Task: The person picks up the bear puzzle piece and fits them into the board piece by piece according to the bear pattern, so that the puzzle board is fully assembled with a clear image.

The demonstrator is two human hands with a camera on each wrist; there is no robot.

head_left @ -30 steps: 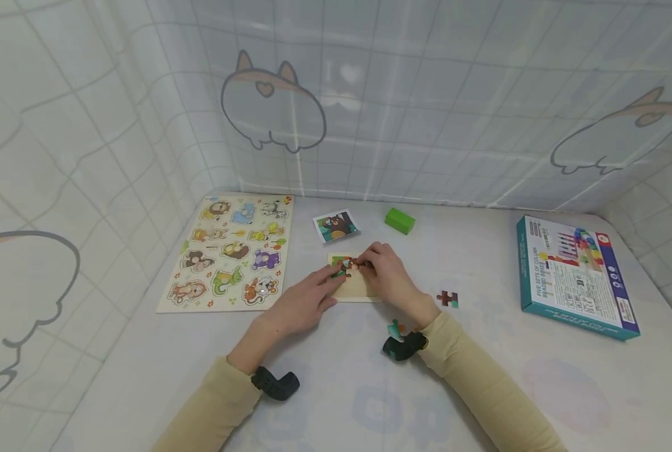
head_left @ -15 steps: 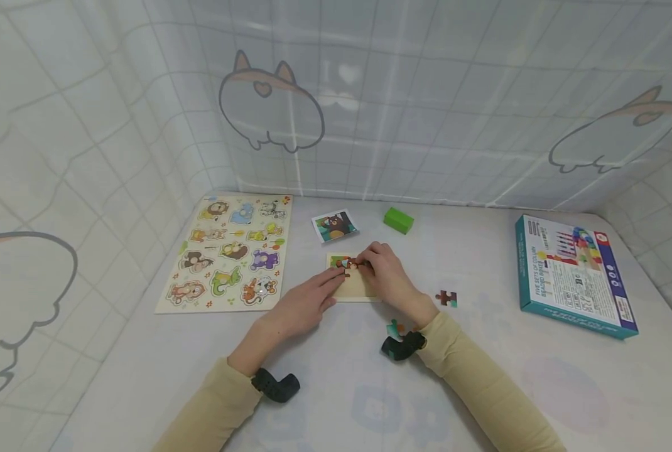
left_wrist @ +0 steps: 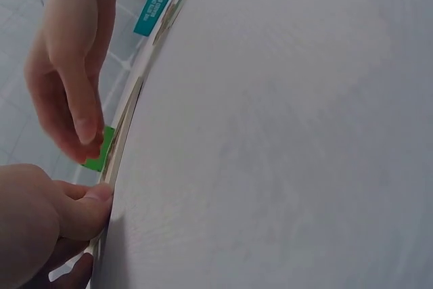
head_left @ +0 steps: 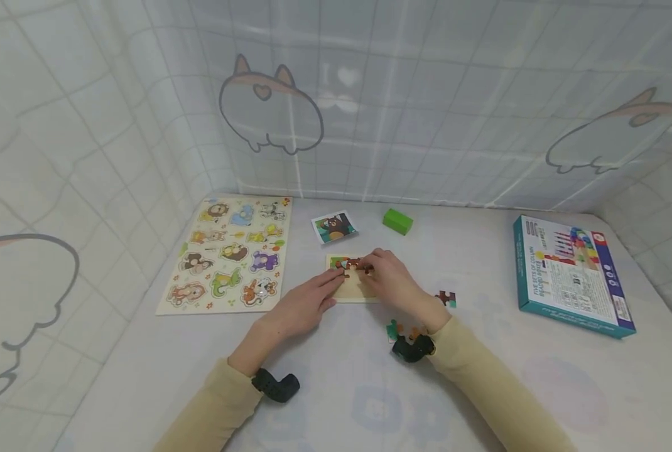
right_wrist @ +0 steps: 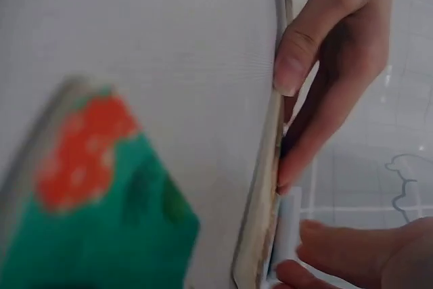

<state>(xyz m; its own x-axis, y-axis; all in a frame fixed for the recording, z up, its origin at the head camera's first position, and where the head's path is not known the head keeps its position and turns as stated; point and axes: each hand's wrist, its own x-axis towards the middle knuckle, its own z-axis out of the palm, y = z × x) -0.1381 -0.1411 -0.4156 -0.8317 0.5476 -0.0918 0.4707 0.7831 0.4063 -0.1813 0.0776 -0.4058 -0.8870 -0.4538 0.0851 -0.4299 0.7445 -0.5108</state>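
Note:
In the head view, a small wooden puzzle tray point(head_left: 354, 292) lies mid-table, with pieces of a bear picture along its upper left part. My left hand point(head_left: 301, 306) rests on the tray's left side, fingers laid straight over it and thumb point(right_wrist: 289, 76) against its near edge. My right hand point(head_left: 392, 280) is over the tray's right half, its bent fingers pinching a brown puzzle piece point(head_left: 368, 270), mostly hidden. In the left wrist view, the right hand point(left_wrist: 71, 72) hangs with thumb and fingertips close together.
A brown puzzle piece point(head_left: 446, 298) and a green one point(head_left: 392, 329) lie by the right wrist. Behind the tray are a bear picture card point(head_left: 334, 226) and a green block point(head_left: 397, 221). An animal board point(head_left: 217, 304) lies left, a boxed toy point(head_left: 573, 276) right.
My right hand has shifted slightly right and toward me, and more of the bear pieces now shows beside its fingers. The left hand stays in place.

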